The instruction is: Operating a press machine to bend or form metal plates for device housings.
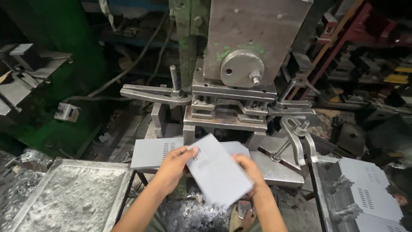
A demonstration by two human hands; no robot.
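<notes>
1. Closest in, both forearms come up from the bottom edge, with a floor littered in small metal punch scraps point(193, 215) underneath.
2. Left hand point(174, 165) is clamped on the left edge of a grey sheet-metal panel point(216, 169), thumb on top near the slot pattern, fingers tucked under.
3. Right hand point(249, 167) grips the same panel on its right edge, thumb over the top. So it's a two-handed hold, panel tilted and up in the air, just in front of the press bed.
4. Off to the left sits a shallow metal tray point(25, 202) full of grey, crumbly-looking stuff.
5. On the right, a pile of finished panels point(369, 189) with vent slots punched in.
6. Right behind the held panel, another slotted panel point(154, 152) lies flat on the press table point(274, 169).
7. Past that is the die set point(227, 118) with clamp bars either side, then the big steel press head point(253, 38) above it.
8. Way back: green machine body point(64, 77) on the left, cluttered racks on the right, too dark to make out.
</notes>
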